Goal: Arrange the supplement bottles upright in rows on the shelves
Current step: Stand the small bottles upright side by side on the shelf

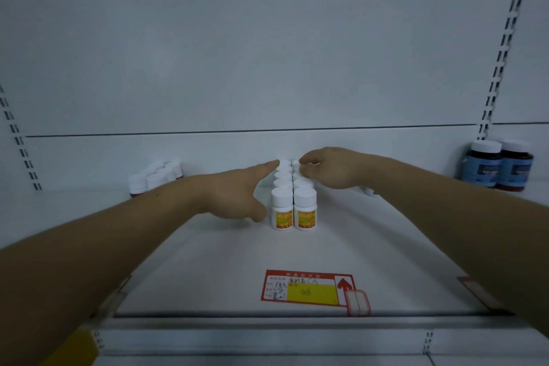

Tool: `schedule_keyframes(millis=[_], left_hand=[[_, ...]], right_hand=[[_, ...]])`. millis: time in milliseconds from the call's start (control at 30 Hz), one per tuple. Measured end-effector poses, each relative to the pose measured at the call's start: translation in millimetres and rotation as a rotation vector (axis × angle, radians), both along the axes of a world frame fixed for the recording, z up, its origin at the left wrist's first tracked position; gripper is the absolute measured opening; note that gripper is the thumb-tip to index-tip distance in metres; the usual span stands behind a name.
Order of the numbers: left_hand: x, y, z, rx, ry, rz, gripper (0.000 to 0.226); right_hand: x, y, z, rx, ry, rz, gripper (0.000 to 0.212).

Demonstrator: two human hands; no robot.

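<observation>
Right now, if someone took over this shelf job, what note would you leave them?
Left hand: open, flat alongside the left row of white-capped, yellow-labelled plastic bottles.
Right hand: fingers curled on the rear bottle of the right row.
Done: two upright rows, front to back, on the white metal shelf.
To do: check the small white object behind the right wrist, possibly a fallen bottle.

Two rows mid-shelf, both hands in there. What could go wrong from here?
1. The two rows stand tightly packed; the left hand, flat along their left side, may push too hard and topple several.
2. The right hand curls over the rear bottle; pulling it could tip its neighbours. Its wrist also hangs over a small white thing on the shelf and may knock it.
</observation>
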State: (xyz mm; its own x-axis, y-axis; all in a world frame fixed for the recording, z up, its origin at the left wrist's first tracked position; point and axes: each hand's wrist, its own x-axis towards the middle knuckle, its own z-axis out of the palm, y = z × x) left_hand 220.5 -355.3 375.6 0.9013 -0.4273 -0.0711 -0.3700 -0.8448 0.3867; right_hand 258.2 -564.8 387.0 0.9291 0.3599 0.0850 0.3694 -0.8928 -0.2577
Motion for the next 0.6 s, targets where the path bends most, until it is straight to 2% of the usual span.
schedule_keyframes(millis=[233, 600], left_hand=[[-3.8, -12.3, -12.2, -0.001, -0.054, -0.048, 0.087], [-9.9, -14.9, -8.1, 0.021, -0.041, 0.029, 0.092]], right_hand=[[-2.7, -2.4, -1.1, 0.023, 0.001, 0.039, 0.046], [-0.7, -11.2, -3.3, 0.021, -0.034, 0.098, 0.043]])
